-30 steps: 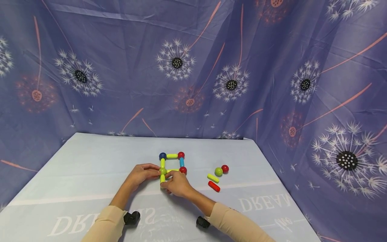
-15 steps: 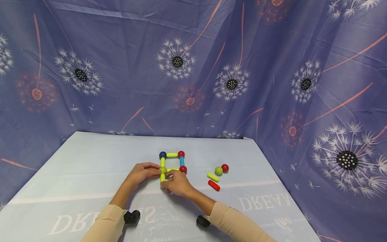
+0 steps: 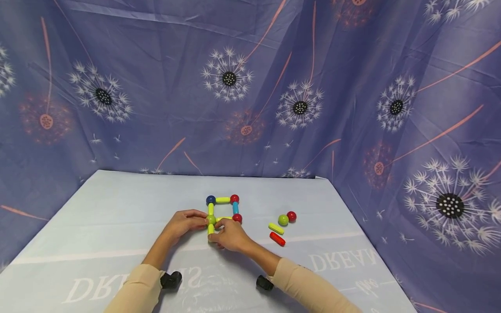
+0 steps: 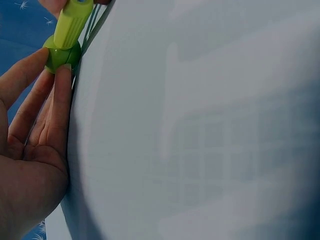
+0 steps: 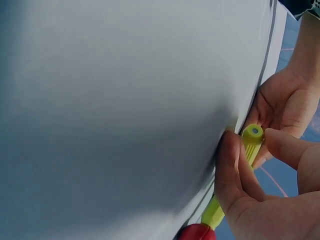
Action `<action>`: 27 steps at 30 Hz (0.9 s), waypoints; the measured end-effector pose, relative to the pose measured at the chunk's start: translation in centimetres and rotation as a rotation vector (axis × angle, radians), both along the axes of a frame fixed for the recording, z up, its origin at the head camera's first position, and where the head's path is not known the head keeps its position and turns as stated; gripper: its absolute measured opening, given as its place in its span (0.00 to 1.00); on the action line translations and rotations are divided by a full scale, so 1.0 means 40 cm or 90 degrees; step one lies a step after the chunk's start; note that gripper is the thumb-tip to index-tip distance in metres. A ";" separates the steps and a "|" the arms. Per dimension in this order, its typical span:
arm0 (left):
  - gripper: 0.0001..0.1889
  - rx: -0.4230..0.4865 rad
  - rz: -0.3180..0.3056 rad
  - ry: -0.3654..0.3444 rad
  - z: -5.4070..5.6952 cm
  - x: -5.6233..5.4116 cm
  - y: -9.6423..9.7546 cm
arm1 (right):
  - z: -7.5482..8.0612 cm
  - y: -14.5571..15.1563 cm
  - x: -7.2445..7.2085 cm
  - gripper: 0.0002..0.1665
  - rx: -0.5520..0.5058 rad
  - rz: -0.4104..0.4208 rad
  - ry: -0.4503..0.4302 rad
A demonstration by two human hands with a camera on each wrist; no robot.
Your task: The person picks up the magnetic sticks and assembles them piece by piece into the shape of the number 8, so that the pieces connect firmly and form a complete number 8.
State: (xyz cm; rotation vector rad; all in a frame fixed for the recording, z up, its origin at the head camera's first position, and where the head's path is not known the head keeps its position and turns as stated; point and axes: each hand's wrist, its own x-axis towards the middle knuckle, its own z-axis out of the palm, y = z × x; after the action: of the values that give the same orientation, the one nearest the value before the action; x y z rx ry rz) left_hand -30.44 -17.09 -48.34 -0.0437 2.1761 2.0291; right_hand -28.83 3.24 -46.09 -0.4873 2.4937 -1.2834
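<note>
Right wrist: lime rod (image 5: pixel 253 144) partly behind fingers (image 5: pixel 229 156), red ball (image 5: pixel 197 233) partly off-frame.

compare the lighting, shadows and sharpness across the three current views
Head view: bright, fairly even light, soft shadows on the pale blue cloth-covered table near the bare left hand and bare right hand; left wrist view: dimmer, darkening toward the lower right; right wrist view: dark along the left edge, the ribbed yellow-green rod reading crisper than the hazy table.
</note>
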 end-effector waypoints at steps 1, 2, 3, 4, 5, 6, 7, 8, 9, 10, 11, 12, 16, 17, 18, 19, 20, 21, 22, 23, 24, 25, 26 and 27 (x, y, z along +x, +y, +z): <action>0.20 0.003 -0.001 -0.001 0.000 0.000 0.000 | 0.002 0.003 0.000 0.24 -0.001 0.000 0.001; 0.20 0.005 -0.002 -0.001 0.000 0.000 -0.001 | 0.005 0.007 -0.001 0.24 -0.001 0.001 0.002; 0.20 0.007 -0.003 -0.001 0.000 0.000 -0.001 | 0.009 0.012 -0.002 0.24 0.000 0.000 0.006; 0.20 0.008 -0.004 -0.001 0.000 -0.001 -0.001 | 0.013 0.018 -0.003 0.24 0.003 -0.001 0.010; 0.19 0.009 -0.001 -0.003 -0.001 -0.002 -0.002 | 0.018 0.025 -0.005 0.24 0.006 -0.001 0.013; 0.20 0.009 -0.002 -0.002 -0.001 -0.003 -0.002 | 0.022 0.033 -0.007 0.24 0.008 -0.003 0.016; 0.19 0.009 -0.002 -0.002 -0.001 -0.003 -0.002 | 0.026 0.041 -0.010 0.24 0.012 -0.004 0.019; 0.19 0.009 -0.002 -0.002 -0.002 -0.003 -0.002 | 0.030 0.050 -0.013 0.24 0.018 -0.004 0.027; 0.19 0.009 -0.002 -0.003 -0.002 -0.003 -0.001 | 0.035 0.060 -0.015 0.23 0.023 -0.004 0.033; 0.19 0.009 -0.002 -0.003 -0.003 -0.003 -0.001 | 0.039 0.070 -0.016 0.23 0.027 -0.002 0.039; 0.19 0.008 -0.001 -0.004 -0.004 -0.002 0.000 | 0.043 0.080 -0.017 0.22 0.031 0.001 0.050; 0.19 0.005 -0.001 -0.004 -0.005 -0.001 0.000 | 0.047 0.091 -0.018 0.22 0.035 0.002 0.056; 0.19 0.008 0.004 -0.008 -0.011 -0.002 0.001 | 0.062 0.140 -0.017 0.21 0.047 -0.002 0.084; 0.19 0.008 0.004 -0.007 -0.012 -0.003 0.000 | 0.065 0.153 -0.018 0.21 0.050 -0.003 0.095; 0.19 0.009 0.004 -0.006 -0.013 -0.003 0.000 | 0.067 0.166 -0.019 0.21 0.054 -0.005 0.101; 0.19 0.011 0.004 -0.006 -0.013 -0.003 0.000 | 0.069 0.179 -0.019 0.21 0.058 -0.005 0.112; 0.19 0.012 0.004 -0.005 -0.013 -0.003 0.000 | 0.072 0.192 -0.020 0.21 0.065 -0.005 0.121; 0.19 0.012 0.003 -0.004 -0.013 -0.003 0.001 | 0.074 0.205 -0.021 0.21 0.071 -0.002 0.133; 0.19 0.011 0.002 -0.003 -0.012 -0.003 0.000 | 0.076 0.217 -0.021 0.21 0.075 0.002 0.146; 0.19 0.010 0.002 -0.003 -0.012 -0.003 0.000 | 0.078 0.230 -0.021 0.22 0.082 0.006 0.158; 0.19 0.009 0.002 -0.004 -0.011 -0.003 0.000 | 0.080 0.241 -0.022 0.22 0.093 0.007 0.165; 0.19 0.010 0.004 -0.006 -0.010 -0.003 0.001 | 0.082 0.253 -0.022 0.23 0.104 0.007 0.171; 0.18 0.010 0.006 -0.008 -0.009 -0.003 0.001 | 0.084 0.264 -0.023 0.24 0.117 0.006 0.175; 0.18 0.010 0.008 -0.011 -0.008 -0.002 0.002 | 0.085 0.274 -0.023 0.25 0.131 0.003 0.179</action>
State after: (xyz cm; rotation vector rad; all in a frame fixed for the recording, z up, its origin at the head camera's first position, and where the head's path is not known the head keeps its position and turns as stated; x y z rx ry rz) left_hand -30.54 -17.03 -48.68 -0.0716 2.1556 2.0438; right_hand -29.74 14.22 -42.70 -0.6608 2.8131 -0.9997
